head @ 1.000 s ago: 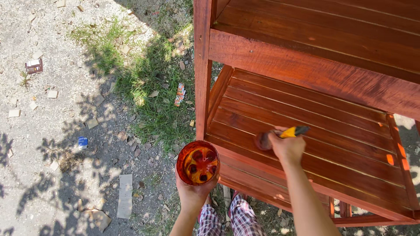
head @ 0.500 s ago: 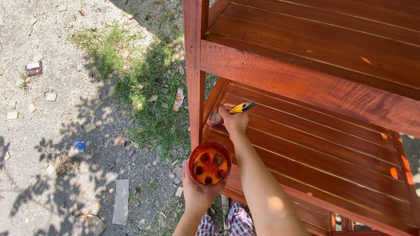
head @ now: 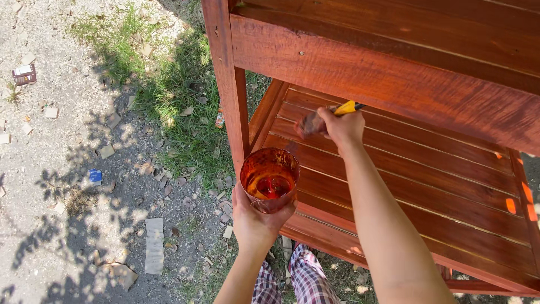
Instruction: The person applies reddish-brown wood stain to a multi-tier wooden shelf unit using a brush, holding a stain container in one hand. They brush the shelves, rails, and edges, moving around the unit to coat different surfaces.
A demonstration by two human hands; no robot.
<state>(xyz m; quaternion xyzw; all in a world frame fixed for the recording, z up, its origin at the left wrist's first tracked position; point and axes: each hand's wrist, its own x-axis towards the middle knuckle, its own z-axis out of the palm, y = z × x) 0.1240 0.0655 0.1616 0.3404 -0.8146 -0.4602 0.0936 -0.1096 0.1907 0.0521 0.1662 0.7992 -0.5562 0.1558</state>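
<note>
The left hand [head: 256,222] wraps its grip from below round a clear plastic cup [head: 270,179] of red-brown stain, at 6 o'clock in the view; the right hand [head: 343,126] is closed on a yellow-handled brush [head: 323,118], bristles pressed on the slatted lower shelf [head: 405,191] at 12 o'clock of the cup; the glossy reddish wooden stand [head: 371,73] fills the right, above gravel ground [head: 67,169] with grass [head: 169,95] at 10 o'clock.

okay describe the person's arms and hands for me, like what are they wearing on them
Both arms are bare to the edge of the picture: no sleeves, gloves, watch or rings show on the left hand or the right hand. Below, plaid trousers in red and white.
</note>
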